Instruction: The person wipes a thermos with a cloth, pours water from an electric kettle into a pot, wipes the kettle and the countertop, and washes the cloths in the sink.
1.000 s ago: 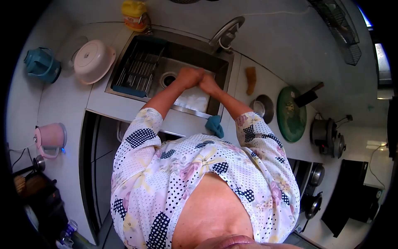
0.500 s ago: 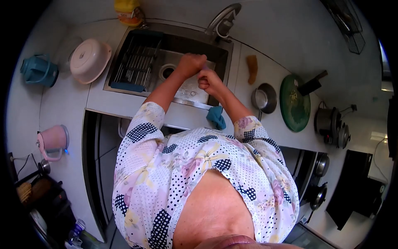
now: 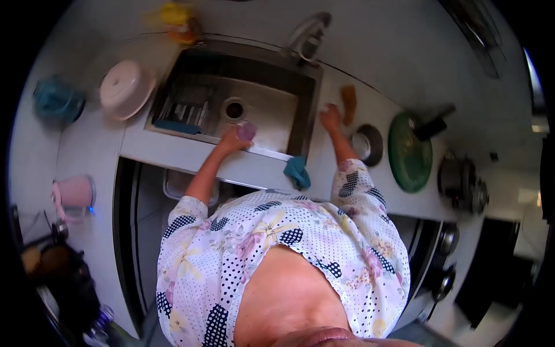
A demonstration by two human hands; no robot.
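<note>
I have just one camera here, and it sits on the person's head. It looks forward and steeply down, so the person's own chest and patterned sleeves fill the bottom half. Farther out I see the worktop (image 3: pixel 144 151) and the sink (image 3: pixel 266 110) from above. The lens is very wide and bends everything round, with dark corners. The picture is a bit blurry.

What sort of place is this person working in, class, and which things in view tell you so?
Most likely a home kitchen: a steel sink with a tap set in a white counter, a small metal bowl and a green round board beside it.
</note>
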